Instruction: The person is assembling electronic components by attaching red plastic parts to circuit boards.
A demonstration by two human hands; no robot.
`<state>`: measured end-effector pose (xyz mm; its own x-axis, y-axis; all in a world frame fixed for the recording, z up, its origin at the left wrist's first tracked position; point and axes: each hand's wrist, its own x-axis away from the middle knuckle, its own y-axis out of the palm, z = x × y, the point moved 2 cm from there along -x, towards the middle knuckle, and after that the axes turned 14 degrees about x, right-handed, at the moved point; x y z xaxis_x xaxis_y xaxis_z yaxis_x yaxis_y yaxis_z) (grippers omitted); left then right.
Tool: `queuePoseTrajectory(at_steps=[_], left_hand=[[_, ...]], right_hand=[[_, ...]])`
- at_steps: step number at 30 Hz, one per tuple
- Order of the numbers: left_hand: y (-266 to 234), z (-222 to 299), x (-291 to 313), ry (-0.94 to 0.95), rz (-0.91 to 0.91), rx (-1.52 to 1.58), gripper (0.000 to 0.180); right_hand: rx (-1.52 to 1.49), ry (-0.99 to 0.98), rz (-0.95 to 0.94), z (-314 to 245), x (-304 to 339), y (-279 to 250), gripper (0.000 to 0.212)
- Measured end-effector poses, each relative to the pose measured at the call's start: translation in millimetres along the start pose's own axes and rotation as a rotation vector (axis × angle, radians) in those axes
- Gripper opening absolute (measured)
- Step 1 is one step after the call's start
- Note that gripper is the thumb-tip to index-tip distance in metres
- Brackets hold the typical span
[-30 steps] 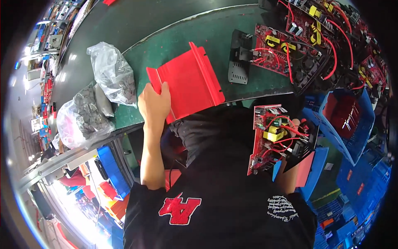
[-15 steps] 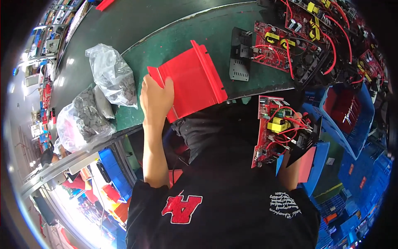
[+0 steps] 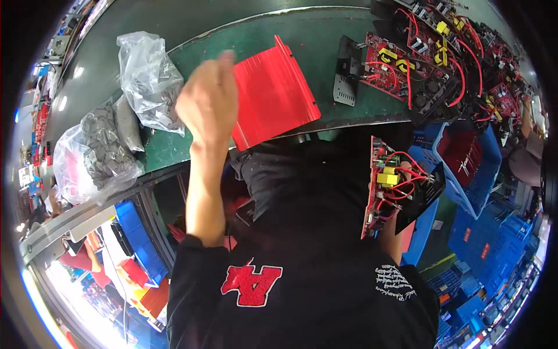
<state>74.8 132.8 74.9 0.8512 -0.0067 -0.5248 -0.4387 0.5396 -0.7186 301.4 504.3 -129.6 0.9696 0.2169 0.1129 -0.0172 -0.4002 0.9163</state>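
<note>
A red casing with folded sides (image 3: 273, 96) lies on the green bench top in front of me. My left hand (image 3: 208, 99) is over its left edge, smeared by motion, so I cannot tell whether its fingers grip or merely pass in front of the casing. At my right side, my right hand (image 3: 405, 168), mostly hidden, holds a red circuit board (image 3: 372, 192) upright. Red wires, a yellow transformer (image 3: 387, 178) and a black end panel (image 3: 427, 189) are attached to that board.
Two clear plastic bags of grey pieces, one farther back (image 3: 151, 81) and one nearer (image 3: 99, 151), sit at the left. Another board with a black vented panel (image 3: 347, 72) lies right of the casing, beside several wired boards (image 3: 442, 55). Blue crates (image 3: 474, 166) stand at the right.
My left hand has moved up and inward from its hold on the casing's left side. The casing has shifted slightly. My right hand still holds the board, now turned more edge-on.
</note>
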Motion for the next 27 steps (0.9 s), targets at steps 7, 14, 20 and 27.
queuePoseTrajectory(at_steps=[7,14,20,27], left_hand=[[0.9,-40.5,27.2,0.413,-0.293,0.326,0.030],[16.2,-13.3,36.8,0.180,-0.057,0.309,0.021],[3.2,-50.5,-20.6,0.239,0.228,-0.282,0.033],[10.0,-102.6,-40.9,0.289,-0.296,0.017,0.030]], right_hand=[[-0.280,0.327,-0.233,14.8,-39.2,60.2,0.069],[-0.018,0.161,-0.100,16.1,-55.3,95.3,0.053],[-0.041,0.170,-0.139,14.3,-50.2,82.8,0.054],[-0.115,0.126,-0.036,23.7,-37.1,67.3,0.065]])
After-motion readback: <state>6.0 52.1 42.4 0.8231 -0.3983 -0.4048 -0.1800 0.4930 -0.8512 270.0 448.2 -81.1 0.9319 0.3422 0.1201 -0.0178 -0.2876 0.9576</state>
